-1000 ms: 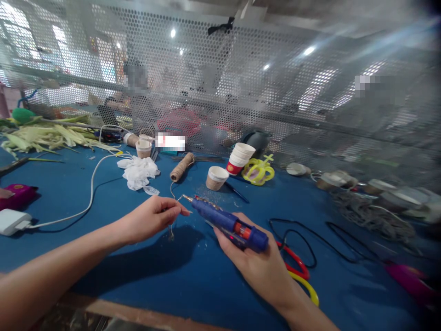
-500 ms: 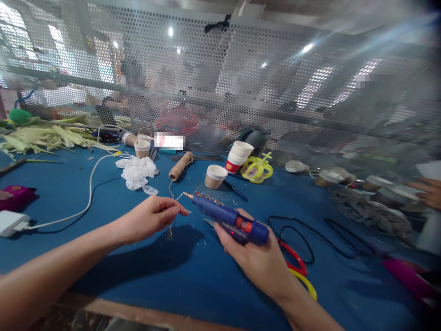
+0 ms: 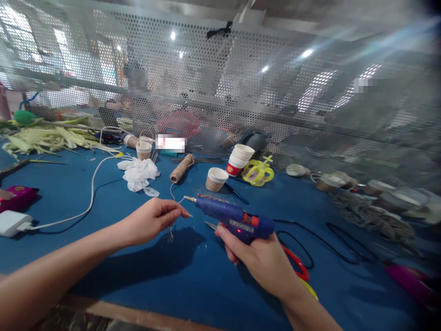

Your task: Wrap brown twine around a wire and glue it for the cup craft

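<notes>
My right hand (image 3: 255,257) is wrapped around a blue hot glue gun (image 3: 230,214), whose red light is on. Its metal nozzle points left, close to the fingertips of my left hand (image 3: 156,218). Those fingers are pinched on thin jute twine (image 3: 172,189), which runs from a spool (image 3: 182,169) and dangles below the hand. A small pale tip pokes out past the fingers; what it belongs to I cannot make out. Under my right hand lie scissors with red and yellow handles (image 3: 298,262), partly hidden.
Behind the hands stand a twine-wrapped paper cup (image 3: 217,179), stacked paper cups (image 3: 239,159) and a yellow crown-shaped piece (image 3: 257,172). White crumpled material (image 3: 138,174), a white charger (image 3: 14,223) with cable, and husks (image 3: 51,138) are left. A black cord (image 3: 310,226) crosses the right side.
The glue gun has turned slightly more level and shifted a little right with my right hand. My left hand keeps its pinch almost in place. A person's hand at the far right has left view.
</notes>
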`<state>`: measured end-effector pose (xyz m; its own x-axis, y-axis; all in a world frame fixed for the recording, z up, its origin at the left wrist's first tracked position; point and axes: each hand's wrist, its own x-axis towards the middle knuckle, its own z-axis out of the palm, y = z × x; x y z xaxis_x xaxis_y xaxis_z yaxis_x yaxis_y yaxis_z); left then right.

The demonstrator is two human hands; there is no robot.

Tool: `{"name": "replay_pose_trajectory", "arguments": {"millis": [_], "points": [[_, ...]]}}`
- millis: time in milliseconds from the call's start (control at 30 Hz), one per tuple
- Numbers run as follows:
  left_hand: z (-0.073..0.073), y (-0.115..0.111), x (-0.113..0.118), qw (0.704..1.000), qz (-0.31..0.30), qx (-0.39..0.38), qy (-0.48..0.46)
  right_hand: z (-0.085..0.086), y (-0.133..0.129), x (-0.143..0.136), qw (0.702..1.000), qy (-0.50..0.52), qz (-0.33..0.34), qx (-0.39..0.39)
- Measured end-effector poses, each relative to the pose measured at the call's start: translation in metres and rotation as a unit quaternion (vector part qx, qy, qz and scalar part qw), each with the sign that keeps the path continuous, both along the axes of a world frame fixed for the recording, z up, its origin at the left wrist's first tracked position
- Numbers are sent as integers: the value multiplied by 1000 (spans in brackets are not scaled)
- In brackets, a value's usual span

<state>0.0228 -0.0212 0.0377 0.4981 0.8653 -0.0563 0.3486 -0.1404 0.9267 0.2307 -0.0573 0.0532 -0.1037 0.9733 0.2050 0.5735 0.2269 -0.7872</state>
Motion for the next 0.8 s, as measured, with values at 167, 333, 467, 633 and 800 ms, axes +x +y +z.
{"name": "replay_pose_trajectory", "arguments": {"millis": [167,333,467,633,800], "points": [[0,1,0,999,7,37,27,3,4,6,998,20,42,-47],[-1,1,-1,996,13,76,43,4,9,10,989,56,102,-97],[-1,0,-1,994,22,100,48,3,9,9,987,75,93,-110],[-2,0,-2,992,26,112,47,2,10,11,984,83,98,-123],[-1,0,-2,991,27,112,61,0,10,11,982,110,99,-115]]}}
